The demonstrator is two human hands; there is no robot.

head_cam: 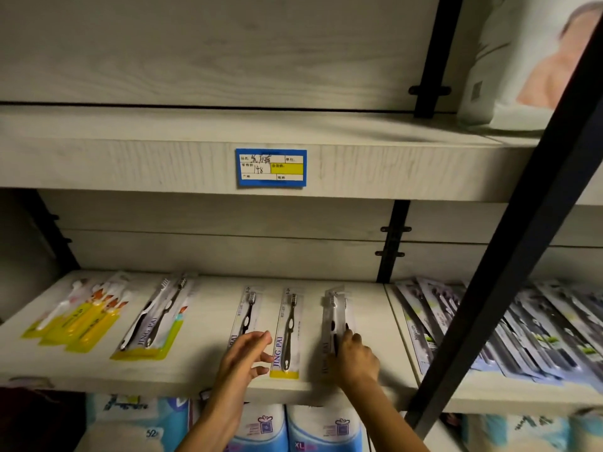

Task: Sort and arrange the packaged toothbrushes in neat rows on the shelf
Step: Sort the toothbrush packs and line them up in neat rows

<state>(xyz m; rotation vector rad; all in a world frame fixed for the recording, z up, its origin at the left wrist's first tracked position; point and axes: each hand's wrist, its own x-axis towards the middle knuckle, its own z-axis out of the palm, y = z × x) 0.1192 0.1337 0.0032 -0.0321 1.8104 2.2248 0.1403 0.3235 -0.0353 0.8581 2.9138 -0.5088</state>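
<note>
Shelf [195,370]: carrying every pack, handle ends pointing at its front edge.
Heap of packs [538,337]: lying overlapped and slanted toward the right end, looking unsorted.
Yellow packs [81,324]: sitting fanned at the left end.
Right JING PAI pack [336,314]: lying front-to-back, just right of middle JING PAI pack [287,331].
Right hand [354,357]: curling round that pack's front end, gripping; nearer for squaring it.
Left hand [248,357]: hovering released, fingers reaching toward the middle pack.
</note>
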